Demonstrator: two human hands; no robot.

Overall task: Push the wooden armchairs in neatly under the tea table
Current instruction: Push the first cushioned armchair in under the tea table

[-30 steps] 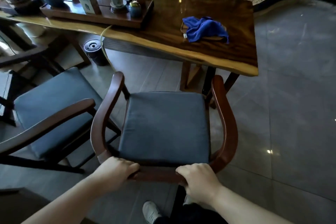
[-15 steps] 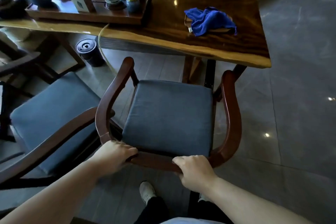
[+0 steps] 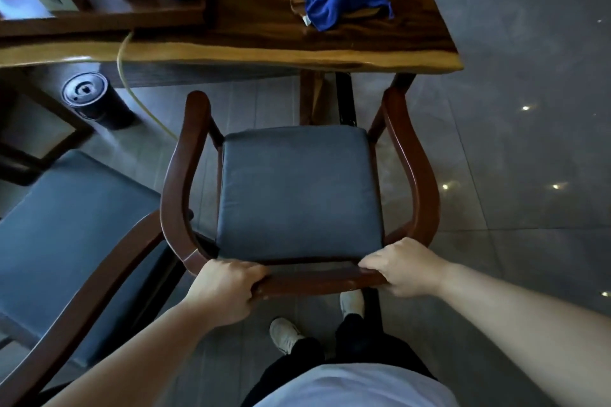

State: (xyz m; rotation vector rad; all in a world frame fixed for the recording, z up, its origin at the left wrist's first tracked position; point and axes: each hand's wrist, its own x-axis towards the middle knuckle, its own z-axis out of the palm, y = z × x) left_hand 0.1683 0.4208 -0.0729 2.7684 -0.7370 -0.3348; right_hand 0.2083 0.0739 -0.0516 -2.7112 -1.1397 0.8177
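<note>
Your left hand (image 3: 222, 291) and right hand (image 3: 405, 266) are both gripping tight around the back rail of the armchair (image 3: 425, 182), which is facing the tea table (image 3: 251, 54).

You look down on a floor of large grey polished tiles (image 3: 529, 149) carrying small bright reflections of lamps (image 3: 525, 108) (clustered at right); a dark cylindrical bin (image 3: 96, 99) stands on the tiles at left, and the overall lighting is dim
</note>
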